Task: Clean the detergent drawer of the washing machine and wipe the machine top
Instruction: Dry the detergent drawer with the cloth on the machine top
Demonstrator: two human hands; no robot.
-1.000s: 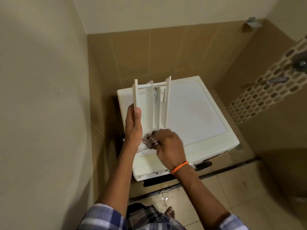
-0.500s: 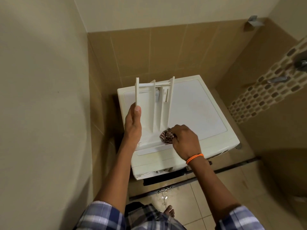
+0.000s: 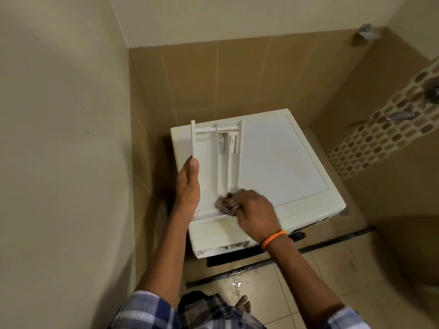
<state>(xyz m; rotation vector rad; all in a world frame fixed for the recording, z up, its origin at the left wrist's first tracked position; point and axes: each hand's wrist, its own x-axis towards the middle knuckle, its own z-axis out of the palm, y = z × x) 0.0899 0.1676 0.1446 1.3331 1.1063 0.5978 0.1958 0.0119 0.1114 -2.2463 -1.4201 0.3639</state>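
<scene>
The white detergent drawer (image 3: pixel 209 157) is out of the machine and held over the left part of the white washing machine top (image 3: pixel 280 160). My left hand (image 3: pixel 188 186) grips the drawer's left wall, thumb along the rim. My right hand (image 3: pixel 256 214) holds a crumpled checked cloth (image 3: pixel 225 205) pressed into the near end of the drawer, by the middle divider. An orange band circles my right wrist. The drawer's far compartments show a small grey siphon piece.
The machine stands in a corner, with a beige wall close on the left and brown tiles behind. A mosaic tile strip with metal taps (image 3: pixel 401 115) runs on the right wall. The wet floor tiles (image 3: pixel 235 281) and a bare foot (image 3: pixel 243 305) lie below the machine's front.
My right hand swung the cloth to the right end of the drawer's near edge, then back left toward the middle. The left hand kept its grip on the drawer.
</scene>
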